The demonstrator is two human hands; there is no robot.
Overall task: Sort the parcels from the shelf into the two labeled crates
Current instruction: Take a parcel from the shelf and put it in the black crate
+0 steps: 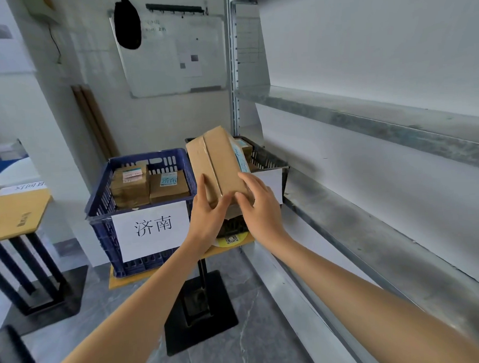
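Observation:
A brown cardboard parcel with taped seam and a blue-white label on its right side is held tilted above the gap between two crates. My left hand grips its near left corner, and my right hand grips the near right corner. The blue crate on the left carries a white paper label with two Chinese characters and holds several brown parcels. The black crate on the right holds at least one parcel; its white label is mostly hidden behind my right hand.
Both crates sit on a small wooden-topped stand with a black post. A metal shelf unit with bare shelves runs along the right. A wooden table stands at the left. A whiteboard hangs on the back wall.

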